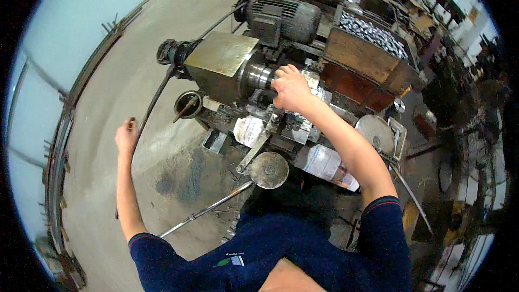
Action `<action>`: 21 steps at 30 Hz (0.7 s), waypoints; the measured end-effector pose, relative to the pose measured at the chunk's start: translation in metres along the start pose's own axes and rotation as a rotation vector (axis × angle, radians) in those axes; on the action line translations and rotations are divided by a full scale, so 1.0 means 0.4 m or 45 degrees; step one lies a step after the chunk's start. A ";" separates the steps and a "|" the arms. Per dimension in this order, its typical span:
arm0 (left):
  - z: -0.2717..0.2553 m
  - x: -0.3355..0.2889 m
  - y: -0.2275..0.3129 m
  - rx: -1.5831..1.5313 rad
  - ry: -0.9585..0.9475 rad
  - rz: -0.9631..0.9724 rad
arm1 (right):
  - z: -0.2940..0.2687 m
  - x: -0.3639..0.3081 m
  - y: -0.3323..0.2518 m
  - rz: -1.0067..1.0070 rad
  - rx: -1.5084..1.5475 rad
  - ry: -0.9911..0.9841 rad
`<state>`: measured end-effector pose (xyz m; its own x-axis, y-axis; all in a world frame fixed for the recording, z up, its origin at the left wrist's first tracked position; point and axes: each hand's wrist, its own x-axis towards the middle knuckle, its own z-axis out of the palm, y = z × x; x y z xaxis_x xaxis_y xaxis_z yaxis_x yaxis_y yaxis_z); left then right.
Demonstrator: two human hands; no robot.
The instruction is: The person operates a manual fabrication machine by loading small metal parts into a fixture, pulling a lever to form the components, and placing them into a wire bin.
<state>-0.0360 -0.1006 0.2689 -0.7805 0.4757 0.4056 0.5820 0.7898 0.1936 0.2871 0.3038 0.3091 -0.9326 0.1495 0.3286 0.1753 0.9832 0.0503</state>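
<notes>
machine housing (221,54) 1 | motor (286,17) 1 | pot (199,98) 1 | round discs (269,170) (374,133) 2

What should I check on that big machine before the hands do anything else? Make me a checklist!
1. Right hand clear of the shiny spindle: not ok, its fingers are right at the end.
2. Left hand clear of the spindle: ok, it's out to the left, well away.
3. Spindle standing still: cannot tell from one still picture.
4. Sleeves out of the way: ok, they're short and end high on the arms.
5. Left hand free of things: cannot tell, something small and dark shows at its fingers.
6. Small metal pieces inside their box: ok, they're heaped in it.
</notes>
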 end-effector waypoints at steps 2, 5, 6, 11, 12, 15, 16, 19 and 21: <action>-0.022 -0.028 -0.122 0.063 0.003 -0.171 | 0.037 0.041 -0.003 0.070 -0.048 -0.136; 0.109 -0.185 -0.182 0.346 -0.106 -0.483 | 0.045 0.075 -0.013 0.089 -0.058 -0.283; 0.110 -0.215 -0.118 0.258 -0.122 -0.473 | 0.048 0.077 -0.007 0.107 -0.054 -0.327; 0.011 -0.328 0.158 0.163 -0.230 -0.487 | 0.056 0.087 -0.008 0.220 -0.015 -0.324; 0.006 -0.332 0.170 0.168 -0.201 -0.499 | 0.053 0.087 -0.011 0.190 -0.045 -0.326; 0.003 -0.333 0.165 0.131 -0.160 -0.491 | 0.046 0.071 -0.014 0.172 -0.147 -0.293; 0.009 -0.330 0.161 0.108 -0.154 -0.487 | 0.036 0.062 -0.010 0.162 -0.113 -0.159; 0.006 -0.315 0.162 0.102 -0.247 -0.512 | -0.052 0.016 -0.018 0.142 0.180 0.254; -0.008 -0.296 0.171 0.198 -0.256 -0.228 | -0.080 -0.020 -0.034 0.105 0.114 0.164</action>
<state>0.0970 -0.1041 0.2372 -0.9061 0.3782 0.1897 0.4011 0.9104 0.1011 0.3025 0.2859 0.3361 -0.8670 0.2207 0.4467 0.2151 0.9745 -0.0639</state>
